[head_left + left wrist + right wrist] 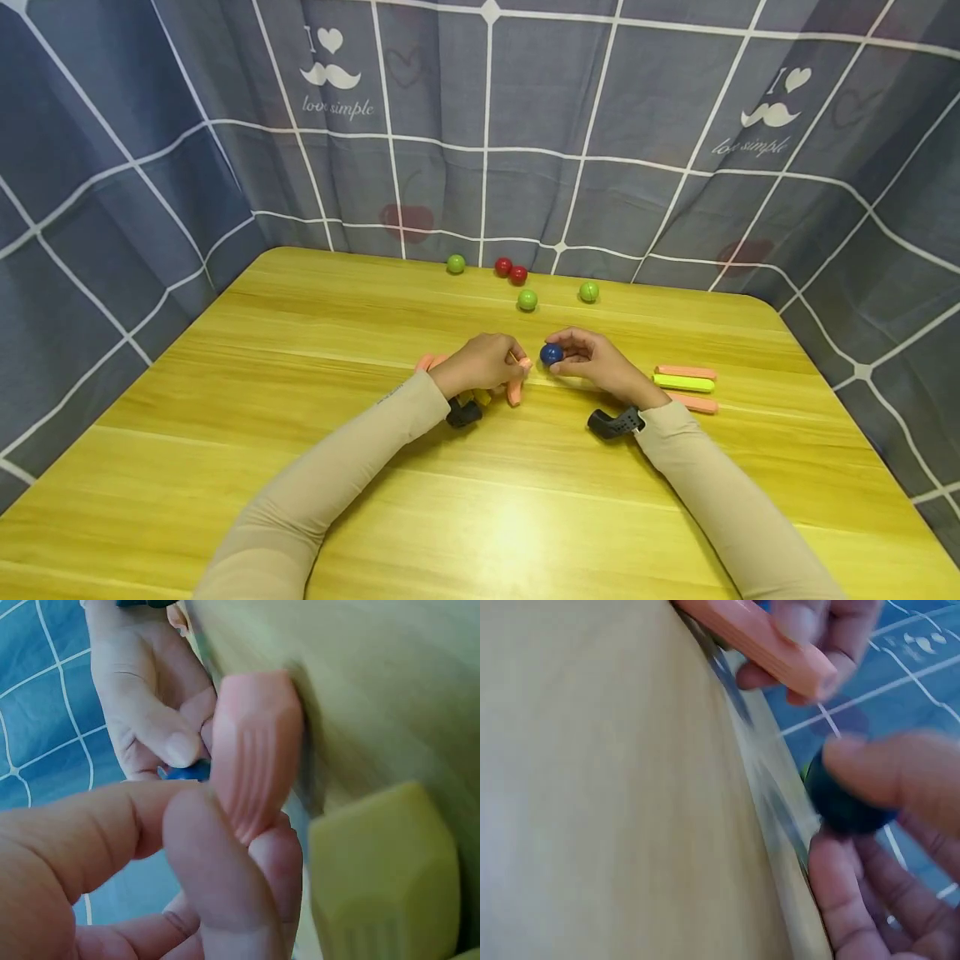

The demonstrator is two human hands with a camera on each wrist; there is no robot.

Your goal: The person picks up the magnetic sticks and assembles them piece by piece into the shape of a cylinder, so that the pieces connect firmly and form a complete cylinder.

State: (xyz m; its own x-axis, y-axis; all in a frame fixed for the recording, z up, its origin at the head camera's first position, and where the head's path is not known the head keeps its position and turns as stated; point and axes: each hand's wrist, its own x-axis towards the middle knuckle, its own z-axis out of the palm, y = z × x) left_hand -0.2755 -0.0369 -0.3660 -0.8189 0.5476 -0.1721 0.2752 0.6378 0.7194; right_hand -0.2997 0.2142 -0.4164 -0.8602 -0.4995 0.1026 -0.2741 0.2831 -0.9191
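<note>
My left hand (483,360) pinches a salmon-pink ridged stick (514,392) between thumb and fingers near the middle of the table. In the left wrist view, the blunt, faceted end of this stick stands out past the fingertips. Just to the right, my right hand (596,357) holds a dark blue ball (551,354) between its thumb and curled fingers. A small gap separates ball and stick in the head view. Below the left hand, yellow sticks (386,862) lie on the table, partly covered by the wrist. More pink sticks (426,363) show behind that wrist.
Beyond the hands, green balls (527,300) and two red balls (511,271) sit toward the table's back edge. Beside the right forearm lie two pink sticks (686,372) with a yellow-green stick (684,383) between them. A checked curtain (540,125) hangs behind the wooden table (480,483).
</note>
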